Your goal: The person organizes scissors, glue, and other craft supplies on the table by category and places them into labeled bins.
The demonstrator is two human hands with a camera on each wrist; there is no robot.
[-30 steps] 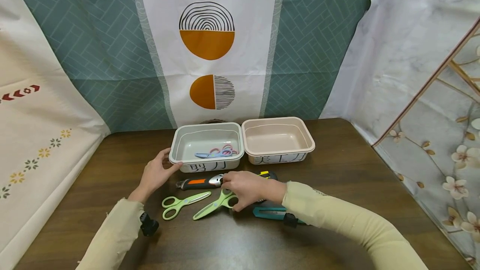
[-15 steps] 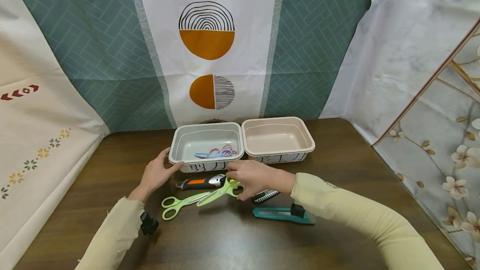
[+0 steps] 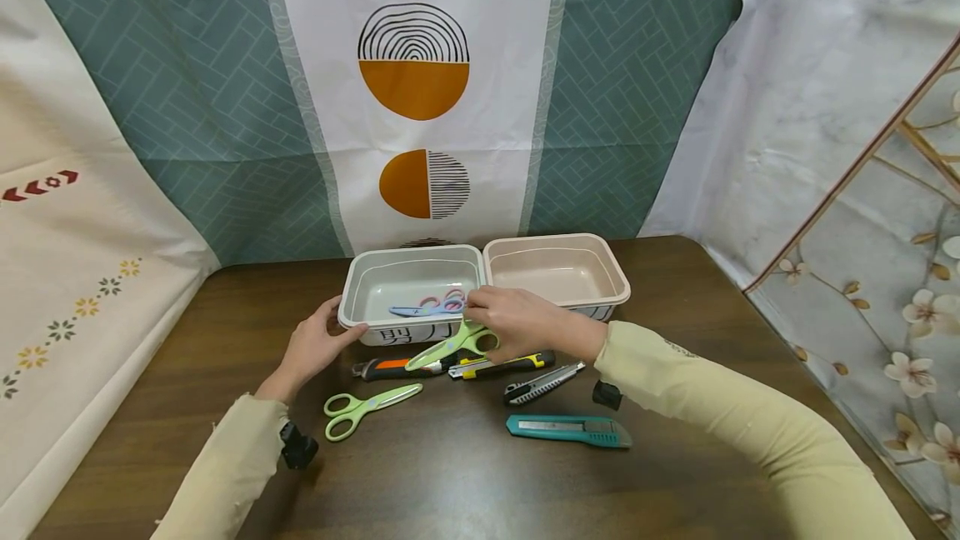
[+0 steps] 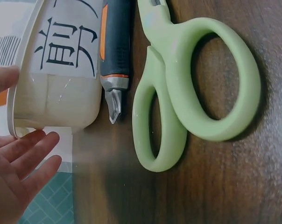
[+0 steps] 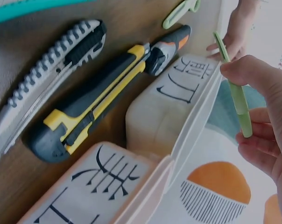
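Observation:
My right hand (image 3: 517, 319) pinches a pair of light green scissors (image 3: 450, 347) by the handle, raised near the front rim of the grey-green bin (image 3: 386, 252), blades pointing down-left. In the right wrist view these scissors (image 5: 237, 98) appear edge-on between thumb and fingers. My left hand (image 3: 311, 350) holds the near left corner of that bin; the left wrist view shows its thumb at the rim and fingers (image 4: 33, 154) by the end wall. Blue-and-pink scissors (image 3: 427, 308) lie inside the bin. A second light green pair (image 3: 367, 408) lies on the table beside my left hand.
A beige-pink bin (image 3: 558, 244) stands right against the grey-green one. In front of them lie an orange-and-black utility knife (image 3: 393, 368), a yellow-and-black one (image 3: 510, 363), a silver one (image 3: 543, 384) and a teal one (image 3: 570, 430). Patterned cloth hangs behind the table.
My right hand has lifted the light green scissors off the table and carried them up and slightly right to the bin's front, uncovering the yellow-and-black and silver knives. My left hand stays put.

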